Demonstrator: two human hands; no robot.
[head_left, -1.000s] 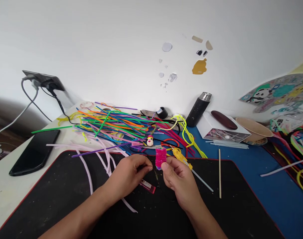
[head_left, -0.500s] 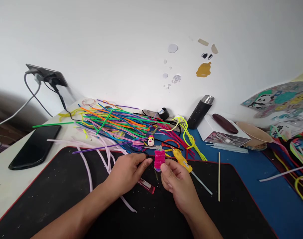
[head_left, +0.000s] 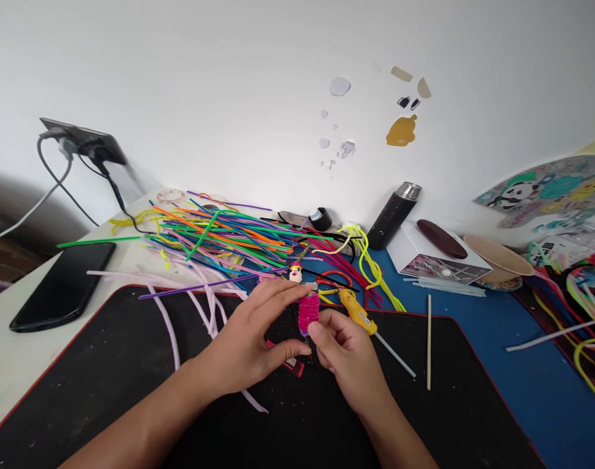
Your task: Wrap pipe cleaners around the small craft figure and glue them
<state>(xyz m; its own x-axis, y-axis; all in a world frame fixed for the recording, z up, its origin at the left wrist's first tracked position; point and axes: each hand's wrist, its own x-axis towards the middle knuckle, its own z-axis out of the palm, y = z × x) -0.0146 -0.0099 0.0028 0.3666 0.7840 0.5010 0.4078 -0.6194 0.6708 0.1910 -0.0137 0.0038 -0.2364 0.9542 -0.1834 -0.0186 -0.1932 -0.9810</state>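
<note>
My right hand (head_left: 344,345) pinches a small fuzzy magenta piece wound from pipe cleaner (head_left: 308,312), with a bit of purple at its lower end. Around the left side of that piece, my left hand (head_left: 261,332) is open, thumb below and fingers above, apart from each other. Just beyond stands a small doll head (head_left: 296,272) with a painted face and a yellow and red top. Partly behind my left thumb lies a red packet with a label (head_left: 293,367) on the black mat (head_left: 229,430). Metal scissors behind the magenta piece are mostly hidden.
A yellow glue gun (head_left: 359,312) with a clear stick lies right of my hands, near a thin wooden stick (head_left: 429,342). Colourful pipe cleaners (head_left: 229,234) are heaped behind. A phone (head_left: 63,286) lies left; a black flask (head_left: 394,215) and white box (head_left: 437,251) stand back right.
My left hand has opened from a closed pinch and moved right, its fingers spreading above and below the magenta piece. My right hand keeps its hold.
</note>
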